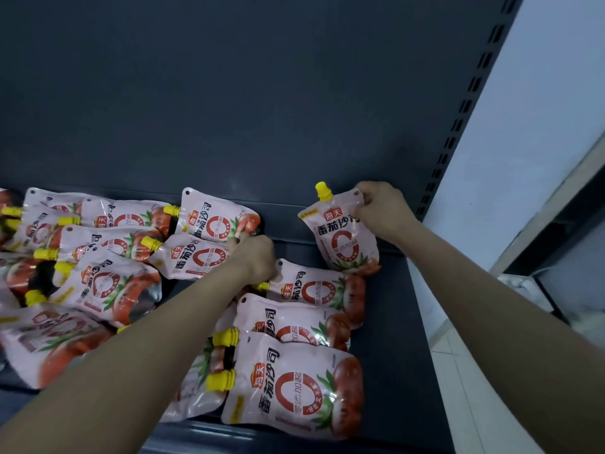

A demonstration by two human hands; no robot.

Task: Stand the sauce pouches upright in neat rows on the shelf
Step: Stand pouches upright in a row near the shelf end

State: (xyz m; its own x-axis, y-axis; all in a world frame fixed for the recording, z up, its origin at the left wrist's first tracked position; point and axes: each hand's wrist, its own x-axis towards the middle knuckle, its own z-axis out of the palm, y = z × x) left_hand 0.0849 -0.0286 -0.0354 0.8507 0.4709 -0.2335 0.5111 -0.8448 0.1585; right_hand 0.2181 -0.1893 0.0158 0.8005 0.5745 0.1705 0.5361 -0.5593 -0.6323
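Several pink tomato-sauce pouches with yellow caps lie flat and jumbled on the dark shelf [393, 322]. One pouch [343, 237] stands upright at the back right, against the rear panel. My right hand [381, 211] pinches its top right corner. My left hand [255, 257] reaches into the pile at the middle, fingers closed on the bottom edge of a lying pouch [193, 257]. Another lying pouch [314, 290] sits just right of that hand, its cap hidden beneath it. A large pouch [294, 385] lies nearest me.
The shelf's dark back panel [229, 93] rises behind the pouches. A slotted upright post [458, 126] bounds the shelf on the right, with a white wall [540, 109] beyond. Bare shelf surface shows to the right of the pouches.
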